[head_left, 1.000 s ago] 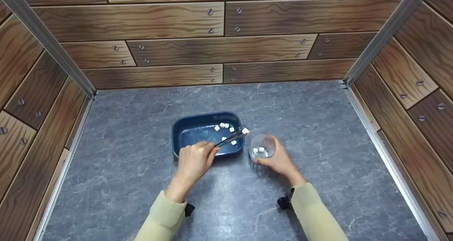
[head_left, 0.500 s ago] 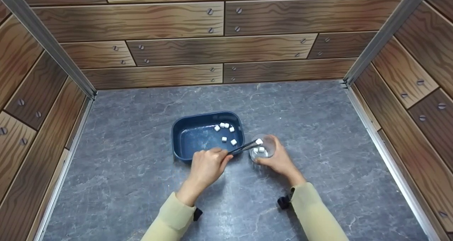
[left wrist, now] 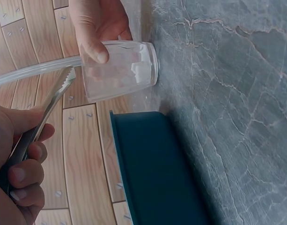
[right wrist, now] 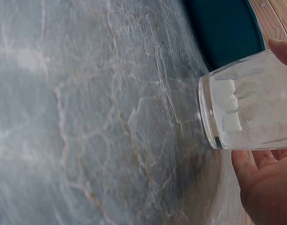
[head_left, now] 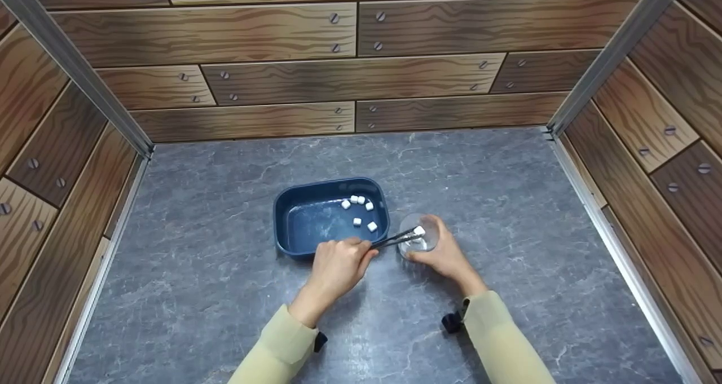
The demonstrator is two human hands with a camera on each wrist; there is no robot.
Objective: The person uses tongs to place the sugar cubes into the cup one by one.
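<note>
My left hand (head_left: pixel 340 264) grips a pair of metal tongs (head_left: pixel 392 240), their serrated tips over the mouth of a clear drinking glass (head_left: pixel 407 253). A small white cube (head_left: pixel 419 230) shows at the tips in the head view. The right hand (head_left: pixel 448 257) holds the upright glass from the right side, thumb and fingers around it. Through its wall in the right wrist view, white cubes (right wrist: pixel 231 107) lie at the bottom. Left of the glass stands a dark blue rectangular tub (head_left: pixel 304 226), with several more white cubes (head_left: pixel 357 222) on its floor, mostly toward the right.
Tub and glass stand close together on a grey marbled surface (head_left: pixel 214 248). Wood-patterned panels (head_left: pixel 271 34) wall it in at the back and both sides, with metal strips (head_left: pixel 623 260) along the edges.
My left hand has moved right, bringing the tongs and the white cube from the tub's right rim to over the glass. The right hand and glass have stayed in place.
</note>
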